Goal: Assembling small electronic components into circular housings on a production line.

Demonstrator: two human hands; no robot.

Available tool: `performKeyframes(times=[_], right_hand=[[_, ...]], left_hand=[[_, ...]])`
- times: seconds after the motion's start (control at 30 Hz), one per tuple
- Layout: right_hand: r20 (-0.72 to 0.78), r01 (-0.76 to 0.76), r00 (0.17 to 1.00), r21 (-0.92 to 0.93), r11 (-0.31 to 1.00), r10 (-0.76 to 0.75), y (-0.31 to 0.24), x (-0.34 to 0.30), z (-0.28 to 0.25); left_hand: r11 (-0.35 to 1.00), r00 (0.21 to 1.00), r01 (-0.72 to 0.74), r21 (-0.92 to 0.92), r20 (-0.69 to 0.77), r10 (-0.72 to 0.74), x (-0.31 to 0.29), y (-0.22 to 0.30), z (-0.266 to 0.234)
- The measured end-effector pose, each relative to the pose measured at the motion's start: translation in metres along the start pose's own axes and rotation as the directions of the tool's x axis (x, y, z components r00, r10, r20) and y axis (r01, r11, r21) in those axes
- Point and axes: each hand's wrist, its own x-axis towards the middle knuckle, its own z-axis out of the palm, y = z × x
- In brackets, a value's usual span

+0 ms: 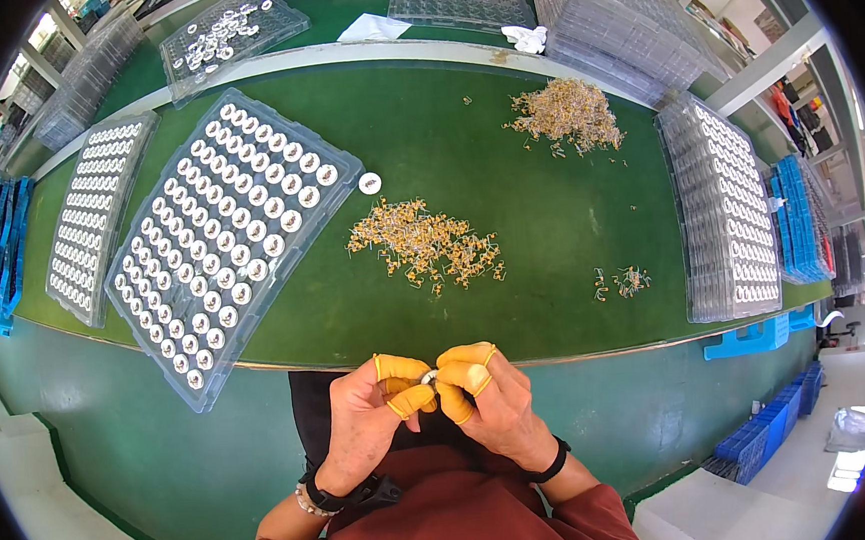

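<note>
Close in front of me, just off the table's near edge, my left hand [365,420] and my right hand [502,408] meet, with yellow finger cots on several fingers. Pinched between their fingertips is a small round white piece [428,377], mostly covered by the fingers. Beyond the hands lies a heap of small orange-and-silver wire-legged parts [426,242] on the green tabletop [556,312]. A single white disc [370,183] rests beside the corner of a clear plastic tray [340,166], which holds rows of similar white discs with dark centres.
Another filled tray [103,213] lies far left. Stacked clear trays [724,209] stand at the right edge. A larger parts heap [569,115] and a small cluster [632,281] sit on the right half. Behind the table are a tray of loose discs [226,39] and tall tray stacks [621,26].
</note>
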Motion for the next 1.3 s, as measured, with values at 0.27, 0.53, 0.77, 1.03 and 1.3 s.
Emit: performKeyframes(times=[0.27, 0.53, 0.77, 1.03, 1.3], right_hand=[[-0.051, -0.181, 0.978, 0.29, 0.94, 0.204, 0.003, -0.006, 0.002], [0.018, -0.23, 0.973, -0.069, 0.971, 0.231, 0.02, 0.017, -0.024], [0.153, -0.081, 0.961, -0.639, 0.765, 0.23, 0.037, 0.037, -0.022], [0.266, -0.031, 0.946, -0.498, 0.867, 0.187, 0.009, 0.007, -0.031], [0.122, -0.076, 0.979, -0.534, 0.842, 0.166, 0.032, 0.027, -0.047]], left_hand=[[0.943, 0.977, -0.202, 0.264, -0.013, 0.213, -0.001, -0.007, 0.008], [0.995, 0.992, -0.079, -0.068, -0.103, 0.072, 0.006, -0.008, -0.001], [0.994, 0.992, -0.094, -0.062, -0.091, 0.088, 0.011, -0.004, 0.0], [0.999, 0.995, -0.039, -0.027, -0.095, 0.036, 0.008, 0.001, -0.006], [0.996, 0.996, -0.055, -0.063, -0.072, 0.05, 0.01, 0.002, 0.0]])
